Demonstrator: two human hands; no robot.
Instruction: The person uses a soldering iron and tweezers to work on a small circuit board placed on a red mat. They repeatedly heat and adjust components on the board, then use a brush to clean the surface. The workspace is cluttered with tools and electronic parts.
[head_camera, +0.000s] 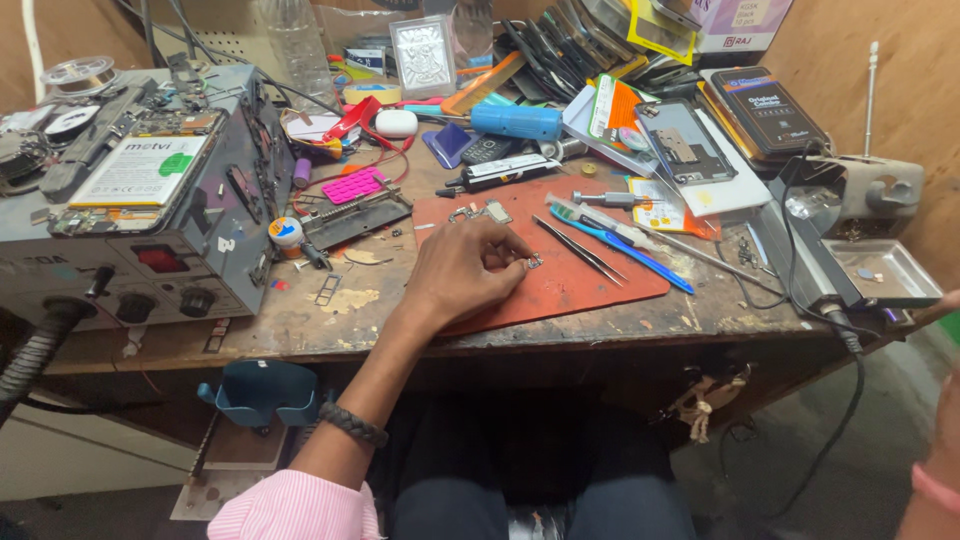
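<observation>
My left hand (465, 270) rests on a red work mat (600, 290) at the middle of a cluttered bench. Its fingertips are curled and pinched on a small metal part (534, 262) lying on the mat. A dark braided bracelet (352, 424) circles that wrist. Black tweezers (580, 250) and a blue-handled brush (625, 248) lie just right of the fingers. Only my right forearm (935, 470) with a pink band shows at the frame's right edge. That hand is mostly cut off, so I cannot make out what it holds.
A grey bench power unit (150, 250) with an opened phone (140, 170) on top stands at the left. A metal tray (890, 272) and a cabled tool stand are at the right. Phones, boxes, a blue cylinder (515, 122) and a pink keypad (352, 185) crowd the back.
</observation>
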